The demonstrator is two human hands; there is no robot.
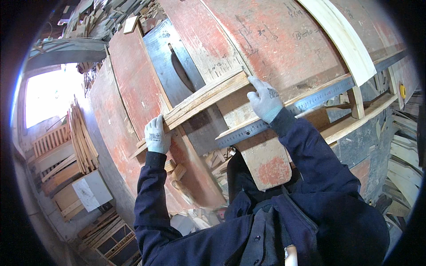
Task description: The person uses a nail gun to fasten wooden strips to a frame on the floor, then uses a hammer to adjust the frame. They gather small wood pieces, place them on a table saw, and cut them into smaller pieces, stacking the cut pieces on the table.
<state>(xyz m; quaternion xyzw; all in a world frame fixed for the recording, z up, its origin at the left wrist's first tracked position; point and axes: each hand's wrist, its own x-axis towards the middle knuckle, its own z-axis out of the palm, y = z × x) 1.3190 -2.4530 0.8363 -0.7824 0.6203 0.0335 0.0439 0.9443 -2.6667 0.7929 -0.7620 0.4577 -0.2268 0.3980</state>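
Observation:
Two or more wooden strips [206, 98] lie side by side, slanting across the red-worn saw table [137, 77]. My left hand [156, 136], in a pale grey glove, grips their left end, its fingers curled over the wood. At the right end, my gloved right hand [265, 101] holds the wood between its fingers and thumb. Just beyond the strips, a dark curved saw blade [181, 71] shows in the slot of a steel plate [160, 41]. A steel ruler [306, 101] runs along the table's near edge, close under my right wrist.
A long pale board [344, 37] lies across the table at the upper right. Small wood offcuts [177, 171] sit right of my left forearm. Stacked slats [82, 137] and a white panel [92, 190] stand at left. More scrap wood [104, 20] is piled at the far end.

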